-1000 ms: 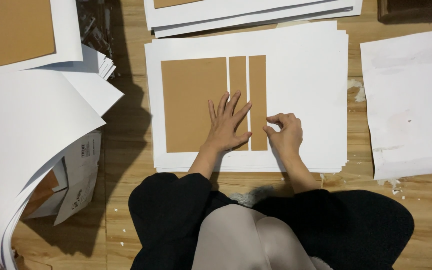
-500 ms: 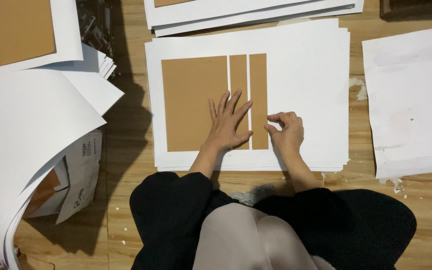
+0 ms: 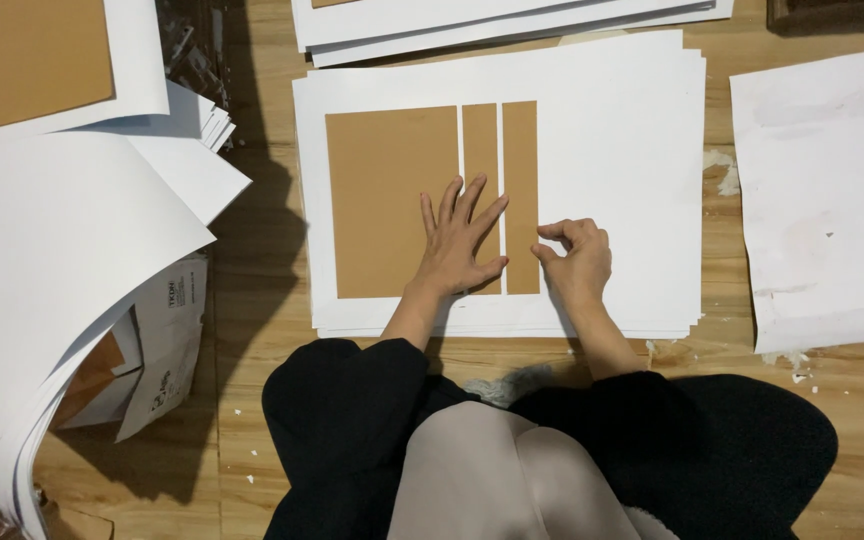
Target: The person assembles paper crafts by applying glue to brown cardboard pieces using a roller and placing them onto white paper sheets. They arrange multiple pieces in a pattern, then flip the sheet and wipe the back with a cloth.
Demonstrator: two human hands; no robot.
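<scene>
A stack of white sheets (image 3: pixel 622 150) lies on the wooden floor in front of me. On it are a wide brown card panel (image 3: pixel 377 200) and two narrow brown strips, the middle strip (image 3: pixel 480 140) and the right strip (image 3: pixel 520 160), side by side. My left hand (image 3: pixel 457 245) rests flat with fingers spread, over the wide panel's right edge and the middle strip. My right hand (image 3: pixel 577 262) is curled, thumb and forefinger pinched at the right strip's right edge near its lower half.
More white sheets lie at the right (image 3: pixel 832 200) and along the top (image 3: pixel 512 20). Large curled white sheets (image 3: pixel 52 260) pile up at the left over a printed carton (image 3: pixel 167 340). A brown card on white (image 3: pixel 22 55) sits upper left. My knees fill the bottom.
</scene>
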